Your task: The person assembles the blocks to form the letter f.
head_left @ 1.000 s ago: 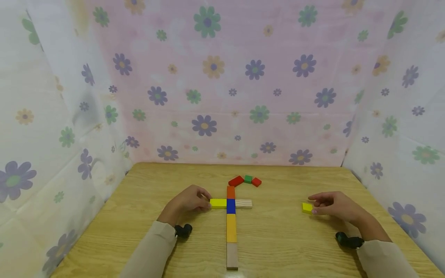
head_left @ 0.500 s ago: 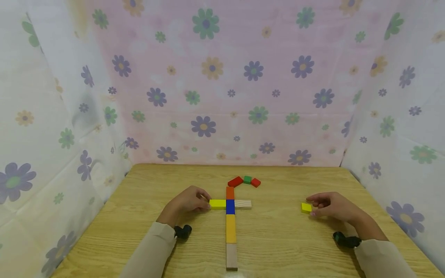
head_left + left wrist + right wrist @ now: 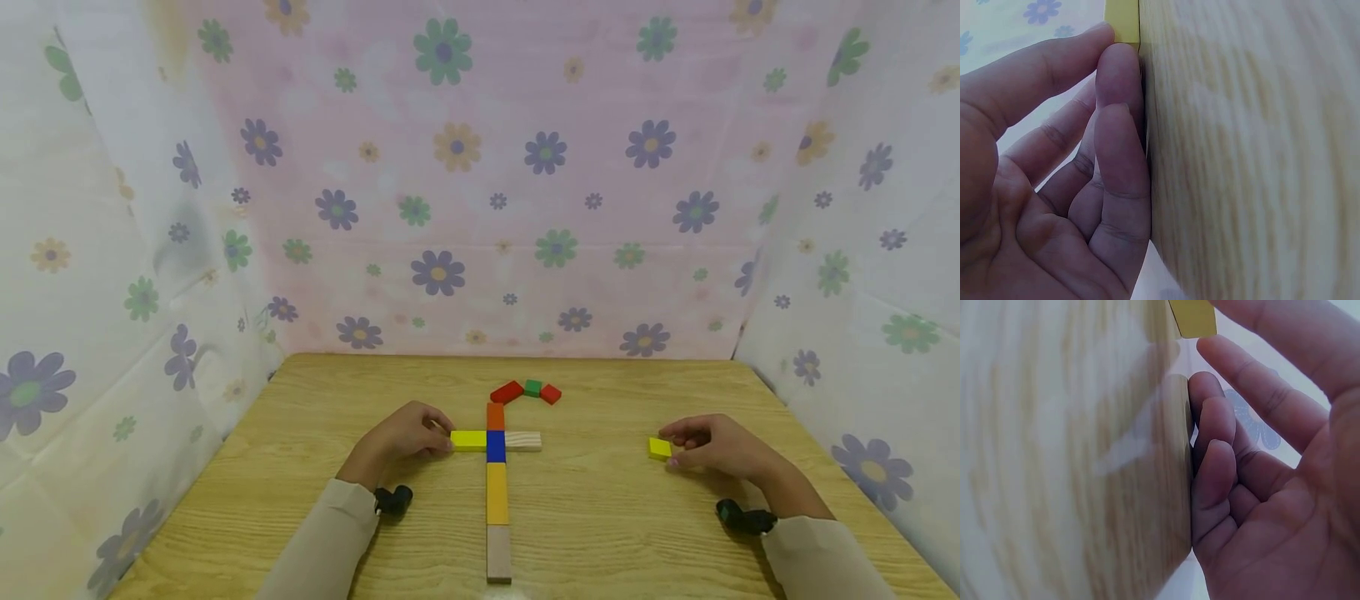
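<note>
Left grip: my left hand rests on the surface, fingers loosely bent, fingertips touching the outer end of the yellow bar; pressing it, not pinching.
Right grip: my right hand lies relaxed, fingers half curled, their tips at the small yellow block; whether they touch or pinch it I cannot tell.
Cross: the yellow bar sits at 9 o'clock of the blue block, the plain wood bar at 3 o'clock, the orange block at 12, the long yellow-orange bar and plain wood post at 6.
Loose pieces: two red blocks and a green block lie beyond the cross at 12 to 1 o'clock.
Step, as I judge it: steadying the cross arm while the small yellow block waits well apart at 3 o'clock.
Next move calls for: a firm pinch on that block and a lift clear of the surface, without nudging the cross.
</note>
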`<state>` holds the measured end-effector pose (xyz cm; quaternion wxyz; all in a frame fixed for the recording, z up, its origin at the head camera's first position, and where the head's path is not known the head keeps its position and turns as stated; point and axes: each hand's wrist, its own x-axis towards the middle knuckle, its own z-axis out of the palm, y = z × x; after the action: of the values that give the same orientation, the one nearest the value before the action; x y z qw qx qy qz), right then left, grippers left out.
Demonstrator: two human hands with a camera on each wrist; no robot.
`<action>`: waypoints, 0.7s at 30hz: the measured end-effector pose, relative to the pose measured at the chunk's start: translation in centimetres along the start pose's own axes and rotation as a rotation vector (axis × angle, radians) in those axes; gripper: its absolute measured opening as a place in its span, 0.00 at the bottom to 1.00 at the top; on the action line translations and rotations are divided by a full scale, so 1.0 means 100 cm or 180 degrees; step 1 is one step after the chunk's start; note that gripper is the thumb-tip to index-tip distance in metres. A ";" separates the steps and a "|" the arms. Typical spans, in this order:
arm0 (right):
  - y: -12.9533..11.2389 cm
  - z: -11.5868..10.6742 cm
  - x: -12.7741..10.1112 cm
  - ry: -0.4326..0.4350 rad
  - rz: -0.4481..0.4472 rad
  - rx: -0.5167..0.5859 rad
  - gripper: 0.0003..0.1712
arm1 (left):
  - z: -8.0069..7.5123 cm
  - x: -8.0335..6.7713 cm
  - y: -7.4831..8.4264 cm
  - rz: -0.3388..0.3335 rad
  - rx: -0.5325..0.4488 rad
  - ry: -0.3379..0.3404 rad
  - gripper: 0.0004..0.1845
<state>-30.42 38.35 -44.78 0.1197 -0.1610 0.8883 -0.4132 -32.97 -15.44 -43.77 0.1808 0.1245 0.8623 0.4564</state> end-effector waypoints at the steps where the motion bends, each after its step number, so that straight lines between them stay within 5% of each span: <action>1: 0.000 0.000 0.000 0.0007 0.0007 -0.0010 0.30 | 0.000 0.000 0.000 0.0007 0.0000 -0.0003 0.13; 21: 0.001 0.001 0.001 0.0139 -0.0030 -0.0108 0.24 | -0.002 0.001 -0.001 0.0056 0.0038 -0.0052 0.15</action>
<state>-30.54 38.33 -44.97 0.0956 -0.1582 0.8968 -0.4020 -33.17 -15.60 -43.78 0.1831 0.1370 0.8624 0.4517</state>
